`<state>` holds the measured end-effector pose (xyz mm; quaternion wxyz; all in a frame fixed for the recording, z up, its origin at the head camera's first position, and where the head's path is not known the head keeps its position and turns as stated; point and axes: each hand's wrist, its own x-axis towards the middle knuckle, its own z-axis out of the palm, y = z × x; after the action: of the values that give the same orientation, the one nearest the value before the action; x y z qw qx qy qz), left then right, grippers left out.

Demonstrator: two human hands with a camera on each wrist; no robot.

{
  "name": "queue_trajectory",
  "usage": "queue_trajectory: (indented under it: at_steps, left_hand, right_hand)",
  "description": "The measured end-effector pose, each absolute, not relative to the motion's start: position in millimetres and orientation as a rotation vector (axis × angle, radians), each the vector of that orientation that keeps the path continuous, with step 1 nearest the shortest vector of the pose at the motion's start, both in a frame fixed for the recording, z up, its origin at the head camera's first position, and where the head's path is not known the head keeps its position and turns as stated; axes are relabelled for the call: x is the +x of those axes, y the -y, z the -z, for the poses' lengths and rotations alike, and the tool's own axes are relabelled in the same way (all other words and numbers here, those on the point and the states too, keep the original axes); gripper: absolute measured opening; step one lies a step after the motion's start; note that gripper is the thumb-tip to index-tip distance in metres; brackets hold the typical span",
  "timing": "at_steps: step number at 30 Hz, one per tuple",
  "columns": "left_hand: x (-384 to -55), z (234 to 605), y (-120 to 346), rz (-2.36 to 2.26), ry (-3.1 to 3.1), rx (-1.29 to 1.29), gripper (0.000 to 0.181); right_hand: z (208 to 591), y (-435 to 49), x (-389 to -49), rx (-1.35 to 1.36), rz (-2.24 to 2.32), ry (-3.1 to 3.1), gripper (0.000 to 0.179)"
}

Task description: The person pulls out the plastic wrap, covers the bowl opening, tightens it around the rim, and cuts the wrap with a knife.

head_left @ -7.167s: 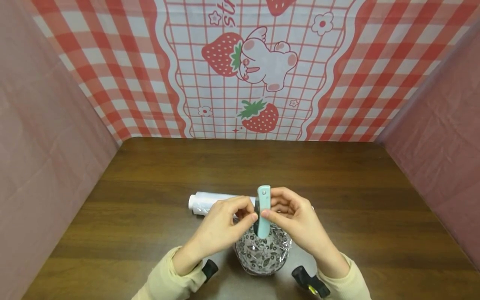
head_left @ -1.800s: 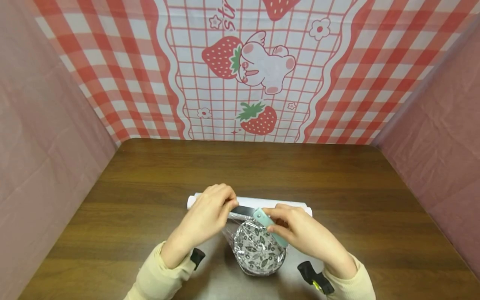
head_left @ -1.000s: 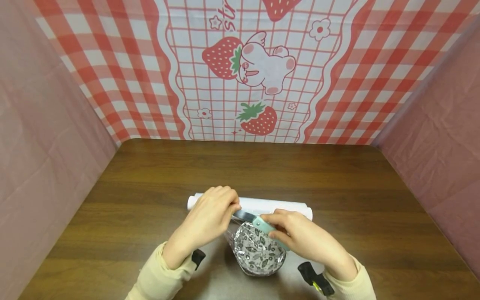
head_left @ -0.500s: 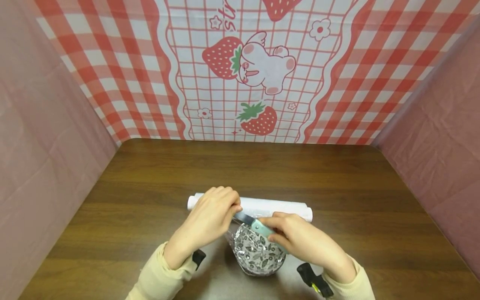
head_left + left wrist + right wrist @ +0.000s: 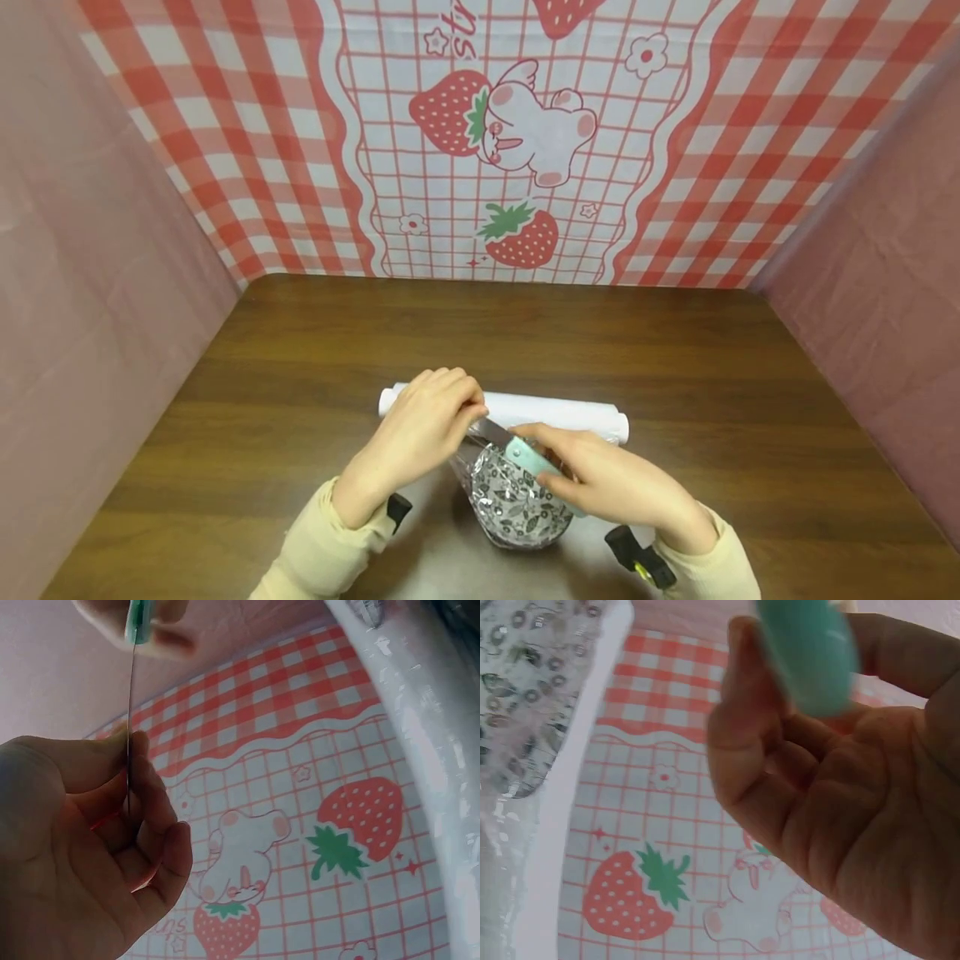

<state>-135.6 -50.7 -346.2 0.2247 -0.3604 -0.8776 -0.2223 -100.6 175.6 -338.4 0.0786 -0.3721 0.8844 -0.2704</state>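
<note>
A folding knife with a mint-green handle (image 5: pixel 528 457) is held between both hands, its dark blade (image 5: pixel 493 432) swung out from the handle. My left hand (image 5: pixel 423 429) pinches the blade between thumb and fingers; in the left wrist view the blade (image 5: pixel 130 697) runs edge-on down into the grip. My right hand (image 5: pixel 607 475) holds the handle by thumb and fingers, with the handle's end (image 5: pixel 817 667) blurred in the right wrist view. Below the knife sits a round thing with a black-and-white leaf print (image 5: pixel 521 504), covered in shiny clear plastic film.
A white roll of clear film (image 5: pixel 555 412) lies crosswise just behind the hands on the brown wooden table (image 5: pixel 480 333). A red checked strawberry cloth (image 5: pixel 300 150) hangs at the back, with pink cloth (image 5: pixel 877 233) at both sides.
Earlier the knife stood upright, its blade mostly folded in; now the blade is out and the knife slants down to the right. Over the last second the knife has tilted only slightly.
</note>
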Motion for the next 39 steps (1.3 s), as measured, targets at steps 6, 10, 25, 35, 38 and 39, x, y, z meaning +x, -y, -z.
queue_trajectory:
  at_steps: [6, 10, 25, 35, 38, 39]
  left_hand:
    - [-140.1, 350.6, 51.5, 0.687, 2.398, -0.958, 0.006]
    - [-144.3, 353.2, 52.1, 0.747, 2.377, -0.934, 0.006]
    - [-150.3, 361.0, 54.8, 0.896, 2.349, -0.859, 0.006]
    - [-149.1, 366.0, 71.5, 0.982, 2.389, -0.662, 0.005]
    - [-148.4, 371.2, 78.3, 0.953, 2.411, -0.633, 0.005]
    - [-148.2, 373.6, 80.8, 0.939, 2.428, -0.617, 0.005]
  right_hand:
    - [344.5, -171.5, -102.6, -1.040, 0.870, -2.672, 0.039]
    - [347.0, -168.2, -105.2, -1.047, 0.959, -2.713, 0.038]
    - [354.9, -165.9, -119.5, -1.014, 1.108, -2.622, 0.050]
    - [354.7, -174.5, -133.4, -1.024, 0.988, -2.706, 0.048]
    - [356.6, -177.6, -138.7, -1.078, 0.900, -2.740, 0.049]
    - [357.4, -178.7, -140.6, -1.101, 0.869, -2.755, 0.050]
